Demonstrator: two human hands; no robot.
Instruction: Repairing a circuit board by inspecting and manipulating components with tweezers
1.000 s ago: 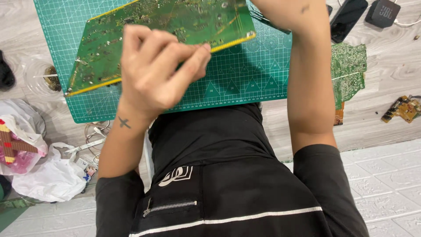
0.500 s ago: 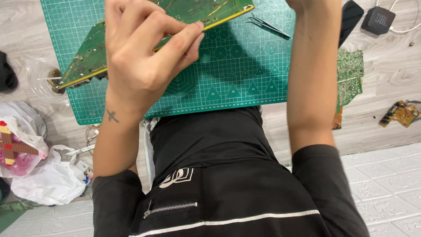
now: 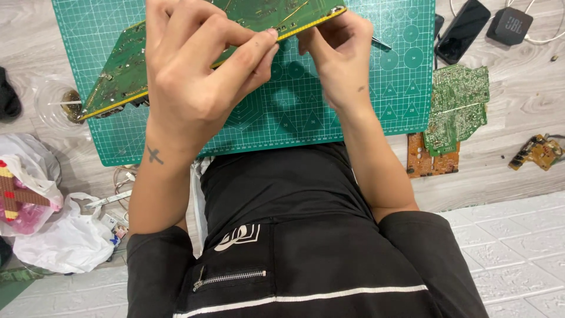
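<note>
board: large green printed circuit board with a yellow edge (image 3: 194,47) is now raised higher toward the top of view, tilted over the green gridded cutting mat (image 3: 329,100) | right hand (image 3: 338,56): brought down from out of view, fingers pinching the board's near edge beside the left hand (image 3: 194,76)

Four circuit boards — one large green (image 3: 176,53), one smaller green (image 3: 456,106), two brown (image 3: 429,162) (image 3: 535,151) — one cutting mat (image 3: 329,112), two hands (image 3: 194,76) (image 3: 338,56)
</note>
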